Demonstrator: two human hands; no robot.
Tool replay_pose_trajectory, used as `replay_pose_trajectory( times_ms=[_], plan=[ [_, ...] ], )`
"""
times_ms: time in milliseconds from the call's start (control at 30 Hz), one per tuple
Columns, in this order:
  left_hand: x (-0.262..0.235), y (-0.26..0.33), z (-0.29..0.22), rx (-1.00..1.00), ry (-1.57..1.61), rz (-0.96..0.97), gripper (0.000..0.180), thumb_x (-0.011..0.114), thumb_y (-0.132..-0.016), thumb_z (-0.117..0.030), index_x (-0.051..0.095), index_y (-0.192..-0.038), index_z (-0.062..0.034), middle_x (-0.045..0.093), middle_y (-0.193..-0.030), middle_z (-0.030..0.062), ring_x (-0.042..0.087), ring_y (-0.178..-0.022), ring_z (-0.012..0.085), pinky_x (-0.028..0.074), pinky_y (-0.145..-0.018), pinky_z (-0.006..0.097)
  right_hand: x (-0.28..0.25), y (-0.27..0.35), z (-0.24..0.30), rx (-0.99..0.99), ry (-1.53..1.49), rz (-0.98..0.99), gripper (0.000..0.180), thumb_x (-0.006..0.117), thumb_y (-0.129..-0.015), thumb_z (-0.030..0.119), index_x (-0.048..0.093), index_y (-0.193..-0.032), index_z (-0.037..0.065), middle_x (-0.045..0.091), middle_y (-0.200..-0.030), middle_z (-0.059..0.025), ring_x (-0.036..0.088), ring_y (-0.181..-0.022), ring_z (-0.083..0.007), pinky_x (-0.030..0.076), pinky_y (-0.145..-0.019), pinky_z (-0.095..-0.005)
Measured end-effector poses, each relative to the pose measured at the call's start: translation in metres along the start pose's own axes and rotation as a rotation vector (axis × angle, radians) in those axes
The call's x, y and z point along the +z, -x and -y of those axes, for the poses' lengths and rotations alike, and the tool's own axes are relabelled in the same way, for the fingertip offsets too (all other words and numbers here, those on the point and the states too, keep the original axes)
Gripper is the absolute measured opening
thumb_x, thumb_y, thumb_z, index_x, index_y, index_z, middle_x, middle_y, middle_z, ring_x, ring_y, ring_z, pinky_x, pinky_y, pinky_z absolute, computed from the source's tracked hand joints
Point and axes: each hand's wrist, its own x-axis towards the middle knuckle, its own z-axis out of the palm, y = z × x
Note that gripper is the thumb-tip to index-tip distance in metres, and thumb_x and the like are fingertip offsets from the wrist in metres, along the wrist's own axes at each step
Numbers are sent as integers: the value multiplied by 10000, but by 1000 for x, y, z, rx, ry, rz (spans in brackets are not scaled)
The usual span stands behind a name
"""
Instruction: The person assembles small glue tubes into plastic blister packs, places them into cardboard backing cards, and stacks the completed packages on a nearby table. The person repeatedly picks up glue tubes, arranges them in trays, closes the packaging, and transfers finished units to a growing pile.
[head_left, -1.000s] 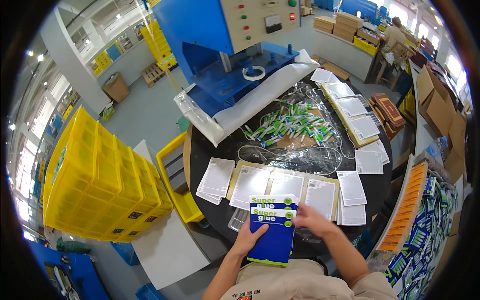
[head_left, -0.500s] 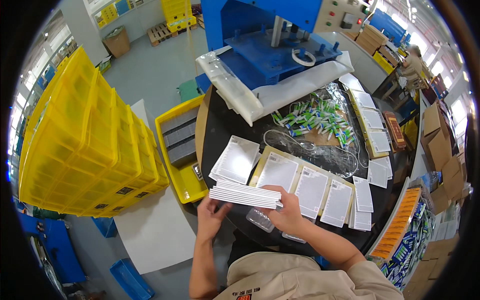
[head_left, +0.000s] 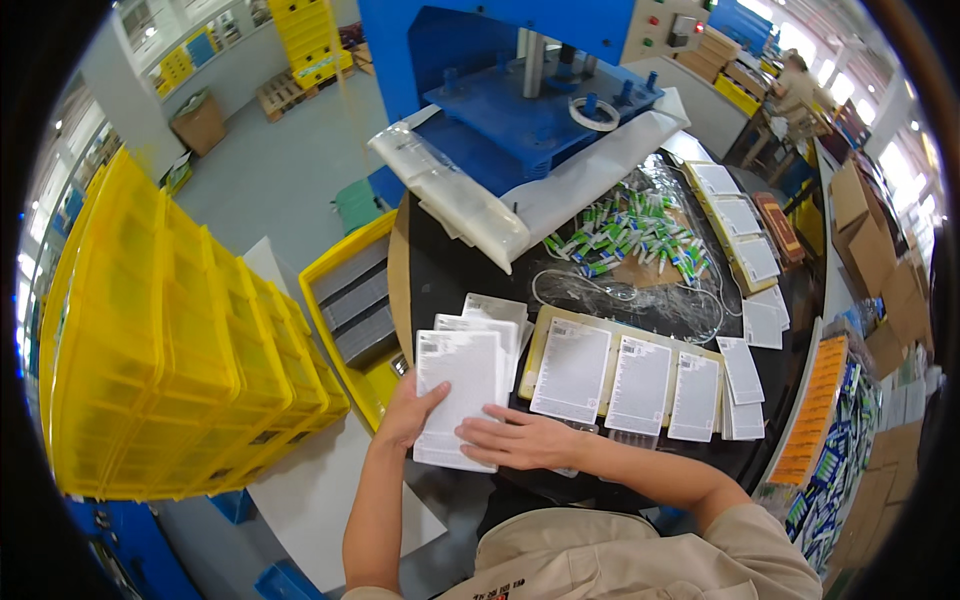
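Note:
A stack of white printed cards [head_left: 460, 372] faces up in front of me, its top sheet showing a grey panel with fine print. My left hand [head_left: 406, 412] grips the stack's left edge, thumb on top and fingers hidden beneath. Against the lower right part of the top card lies my right hand [head_left: 518, 438], fingers stretched out flat; its thumb is not visible. Behind the stack, more loose white cards [head_left: 492, 306] lie on the black table [head_left: 450, 260]. To the right, a cream tray [head_left: 590, 411] carries a row of similar cards [head_left: 572, 365].
A blue press [head_left: 530, 110] stands at the table's back. Small green-white tubes [head_left: 640, 235] lie heaped before it. On the left are stacked yellow crates [head_left: 190, 340] and a yellow bin [head_left: 372, 395] with grey stacks. Cartons [head_left: 870, 240] stand far right; a person sits beyond.
The stack has turned from edge-on to face up. My right hand has moved from gripping its right end to lying flat on its top. The view has shifted slightly.

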Motion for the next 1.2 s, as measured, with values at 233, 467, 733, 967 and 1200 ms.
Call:
replay_pose_trajectory(
  times_ms=[233,467,733,967,1200],
  plan=[
    [-14,-108,-5,-36,-101,73,453,661,-937,7,515,-1365,42,648,-1277,123,612,-1158,226,467,-1029,347,-28,82,46,600,-154,-35,487,615,-820,43,593,-1306,14,564,-1433,-139,611,-1218,-268,492,-1025,-401],
    [38,-139,49,264,-1258,-78,740,709,-890,-312,412,-1431,96,326,-1547,309,330,-1406,493,314,-1145,546,-67,154,87,1010,-53,-172,421,621,-707,-71,657,-1122,-12,683,-1199,-146,684,-952,-308,571,-810,-383],
    [43,-153,60,351,-1470,-171,814,576,-986,-443,308,-1488,139,298,-1581,302,283,-1475,429,206,-1204,581,-98,234,109,1301,74,-325,346,624,-779,-93,666,-1105,14,702,-1122,-167,680,-969,-357,568,-823,-423],
    [9,-131,32,381,-922,-441,588,534,-1031,-430,572,-1342,68,578,-1378,271,526,-1310,407,394,-1112,405,-102,407,129,1862,396,-671,232,583,-904,-38,686,-1109,-7,687,-1107,-167,686,-985,-301,531,-834,-355],
    [-64,24,96,204,-280,-711,307,523,-1040,-287,680,-1027,-24,663,-890,46,640,-857,146,491,-750,274,-21,660,123,2601,-683,-2041,598,613,-957,489,581,-1375,63,677,-1173,-167,658,-1065,-276,512,-926,-335]
  ],
)
